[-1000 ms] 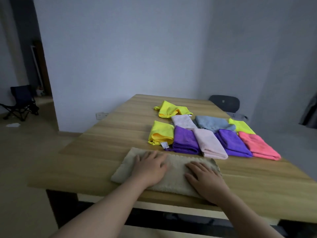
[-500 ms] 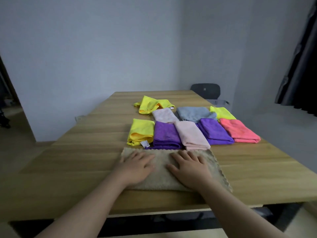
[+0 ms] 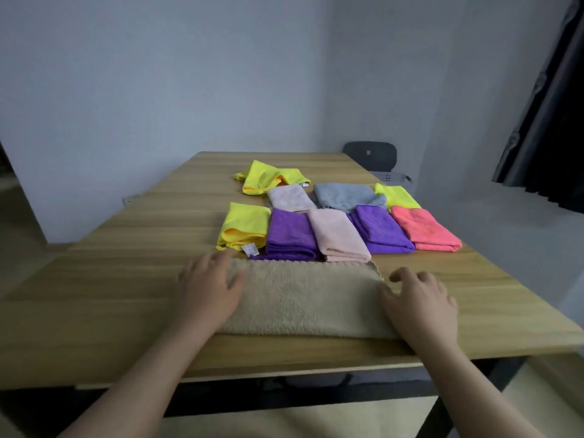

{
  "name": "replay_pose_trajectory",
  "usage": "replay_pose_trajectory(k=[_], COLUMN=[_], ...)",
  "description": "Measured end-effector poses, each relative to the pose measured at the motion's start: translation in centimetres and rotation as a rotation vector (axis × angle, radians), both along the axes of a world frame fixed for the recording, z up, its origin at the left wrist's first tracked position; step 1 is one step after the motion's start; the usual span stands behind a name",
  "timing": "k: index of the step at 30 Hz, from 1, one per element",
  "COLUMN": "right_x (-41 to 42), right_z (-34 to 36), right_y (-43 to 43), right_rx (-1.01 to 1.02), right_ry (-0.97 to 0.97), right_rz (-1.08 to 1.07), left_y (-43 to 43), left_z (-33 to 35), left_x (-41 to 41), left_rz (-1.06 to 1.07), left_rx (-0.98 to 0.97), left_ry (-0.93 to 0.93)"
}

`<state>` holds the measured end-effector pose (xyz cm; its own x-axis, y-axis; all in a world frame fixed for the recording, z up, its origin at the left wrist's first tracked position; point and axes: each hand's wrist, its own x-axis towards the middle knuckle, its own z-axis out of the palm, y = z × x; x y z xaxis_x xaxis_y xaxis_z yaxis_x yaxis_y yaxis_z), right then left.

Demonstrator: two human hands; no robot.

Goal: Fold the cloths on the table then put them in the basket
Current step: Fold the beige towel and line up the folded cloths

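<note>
The beige towel point(image 3: 303, 298) lies by the near edge of the table point(image 3: 126, 279), left hand point(image 3: 207, 289) spread flat on one end, right hand point(image 3: 420, 303) at the other (pinching or merely touching, I cannot tell), so a hasty fold may drag the adjoining purple cloth point(image 3: 290, 237) askew.

Folded cloths point(image 3: 338, 226) crowd table point(image 3: 126, 279) centre; bare wood both sides.

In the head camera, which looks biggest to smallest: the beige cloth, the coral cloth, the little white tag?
1. beige cloth, largest, though nearest the camera
2. coral cloth
3. white tag, smallest
</note>
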<state>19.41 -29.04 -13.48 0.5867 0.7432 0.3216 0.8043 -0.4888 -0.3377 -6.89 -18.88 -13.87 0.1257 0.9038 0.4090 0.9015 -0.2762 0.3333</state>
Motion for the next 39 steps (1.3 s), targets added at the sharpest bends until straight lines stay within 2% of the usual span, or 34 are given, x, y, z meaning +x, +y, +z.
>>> replay_pose_trajectory(k=[2, 4, 7, 10, 14, 17, 20, 22, 25, 28, 30, 33, 35, 37, 39], right_x=[0.6, 0.5, -0.1, -0.1, 0.0, 0.2, 0.5, 0.6, 0.5, 0.3, -0.1, -0.3, 0.4, 1.0, 1.4], right_z=[-0.7, -1.2, -1.1, -0.8, -1.2, -1.3, -1.0, -1.1, -1.2, -0.2, 0.3, 0.4, 0.6, 1.0, 1.3], right_y=[-1.5, -2.3, -2.3, -2.0, -2.7, -3.5, -4.0, -4.3, -4.4, -3.4, -2.3, -0.9, -0.1, 0.5, 1.2], right_rx=[-0.064, -0.096, -0.092, -0.074, 0.116, 0.29, 0.36, 0.318, 0.128, 0.03, -0.083, -0.248, -0.285, -0.294, -0.22], right_ry=[0.027, -0.009, 0.007, 0.052, 0.084, 0.271, 0.4, 0.374, 0.239, 0.234, 0.192, 0.073, 0.123, 0.234, 0.352], right_rz=[-0.067, -0.073, -0.025, 0.01, 0.075, 0.164, 0.213, 0.213, 0.151, 0.018, -0.052, -0.092, -0.048, 0.019, 0.084], left_y=[-0.5, -0.9, -1.1, -1.0, -1.3, -1.7, -1.8, -1.7, -1.9, -2.6, -3.1, -3.5, -3.4, -3.1, -2.7], left_z=[-0.4, -0.8, -0.6, -0.8, -1.5, -1.3, -1.3, -1.0, -0.4, 0.0, 0.0, -0.4, -0.6, -0.1, 0.9], left_x=[-1.0, -1.5, -1.5, -2.3, -3.7, -3.5, -3.3, -3.4, -3.4, -1.7, 0.2, 2.2, 2.1, 1.6, 1.6], left_rz=[0.107, 0.148, 0.147, 0.063, -0.073, -0.083, -0.083, -0.08, -0.071, -0.08, -0.185, -0.319, -0.331, -0.34, -0.336], left_rx=[-0.034, -0.142, -0.194, -0.263, -0.333, -0.307, -0.301, -0.321, -0.384, -0.224, -0.117, -0.274, -0.379, -0.444, -0.407], left_ry=[-0.097, -0.05, 0.054, 0.16, 0.187, 0.192, 0.202, 0.2, 0.157, 0.118, 0.102, 0.287, 0.418, 0.468, 0.457])
